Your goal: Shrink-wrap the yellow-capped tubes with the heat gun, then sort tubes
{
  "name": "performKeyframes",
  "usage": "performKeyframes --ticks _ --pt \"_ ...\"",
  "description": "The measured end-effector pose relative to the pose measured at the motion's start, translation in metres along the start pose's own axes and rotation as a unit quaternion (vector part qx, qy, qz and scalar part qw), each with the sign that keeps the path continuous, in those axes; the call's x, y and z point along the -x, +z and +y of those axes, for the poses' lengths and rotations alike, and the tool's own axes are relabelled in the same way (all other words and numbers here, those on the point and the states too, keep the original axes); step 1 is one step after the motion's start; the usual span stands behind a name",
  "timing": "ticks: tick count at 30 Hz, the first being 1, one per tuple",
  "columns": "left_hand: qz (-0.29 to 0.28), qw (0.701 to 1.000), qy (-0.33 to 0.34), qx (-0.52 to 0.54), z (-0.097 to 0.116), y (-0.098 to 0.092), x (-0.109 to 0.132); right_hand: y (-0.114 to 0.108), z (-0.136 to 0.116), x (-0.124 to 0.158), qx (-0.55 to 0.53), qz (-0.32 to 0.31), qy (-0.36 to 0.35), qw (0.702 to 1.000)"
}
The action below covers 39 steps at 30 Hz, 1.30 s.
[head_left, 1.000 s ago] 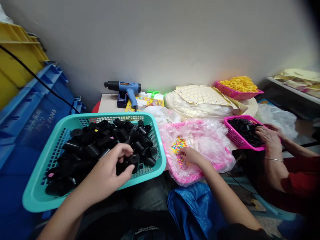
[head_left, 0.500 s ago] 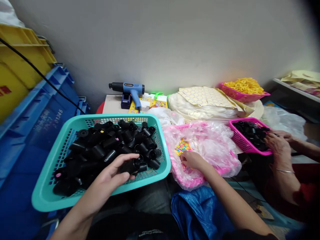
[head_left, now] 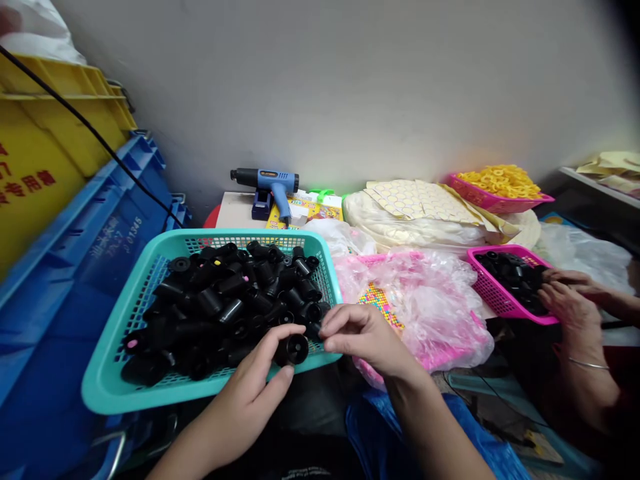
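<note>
My left hand [head_left: 257,370] is closed around a black plastic cylinder [head_left: 296,349], its round end with a small central hole facing me. It is held over the front right rim of a turquoise basket [head_left: 200,395] heaped with black cylinders [head_left: 207,301]. Close beside it, my right hand [head_left: 363,333] has thumb and fingers pinched together; whatever sits between the fingertips is too small to make out. Behind the right hand, small multicoloured beads [head_left: 381,305] lie in a pink basket lined with clear plastic [head_left: 435,313].
A blue heat gun [head_left: 277,180] rests at the back near the wall. At the right, another person's hands [head_left: 573,300] work at a pink basket [head_left: 505,301] of black parts. Yellow pieces [head_left: 500,181] fill a basket behind. Blue crates [head_left: 75,287] stand at the left.
My right hand has come up from the beads and moved left to the cylinder. My left hand has turned the cylinder so its end faces me. The view has shifted slightly left.
</note>
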<state>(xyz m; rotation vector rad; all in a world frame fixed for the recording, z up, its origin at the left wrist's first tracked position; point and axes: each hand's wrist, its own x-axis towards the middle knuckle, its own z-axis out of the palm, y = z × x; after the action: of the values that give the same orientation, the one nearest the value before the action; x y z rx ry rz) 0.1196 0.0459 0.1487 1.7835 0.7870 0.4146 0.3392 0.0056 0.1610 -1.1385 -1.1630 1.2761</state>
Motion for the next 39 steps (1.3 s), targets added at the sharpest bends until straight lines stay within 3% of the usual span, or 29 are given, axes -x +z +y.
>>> performKeyframes --ticks 2,5,9,17,22,29,35,39 --pt "0.006 1.000 0.004 -0.023 -0.002 0.001 0.002 0.013 -0.003 -0.002 0.004 -0.014 -0.014 1.000" --pt "0.018 0.998 0.034 -0.046 -0.006 0.004 0.005 0.022 -0.005 0.000 0.100 -0.007 -0.078 0.992" --pt "0.028 0.995 0.055 -0.075 -0.009 0.008 0.004 0.024 -0.004 0.004 0.235 0.008 -0.187 0.954" --pt "0.035 0.992 0.055 -0.110 -0.002 0.011 -0.003 0.022 -0.007 0.005 0.314 -0.010 -0.184 0.931" --pt "0.040 0.991 0.066 -0.114 -0.001 0.012 -0.004 0.020 -0.009 0.002 0.286 -0.005 -0.148 0.947" --pt "0.033 0.991 0.059 -0.114 0.001 0.013 -0.004 0.017 -0.010 0.003 0.310 -0.037 -0.167 0.935" --pt "0.026 0.985 0.095 -0.140 0.002 0.009 -0.005 0.021 -0.009 0.000 0.251 0.006 -0.116 0.961" --pt "0.030 0.978 0.166 -0.121 0.007 0.009 -0.003 0.024 0.006 -0.009 0.019 -0.120 -0.025 0.992"
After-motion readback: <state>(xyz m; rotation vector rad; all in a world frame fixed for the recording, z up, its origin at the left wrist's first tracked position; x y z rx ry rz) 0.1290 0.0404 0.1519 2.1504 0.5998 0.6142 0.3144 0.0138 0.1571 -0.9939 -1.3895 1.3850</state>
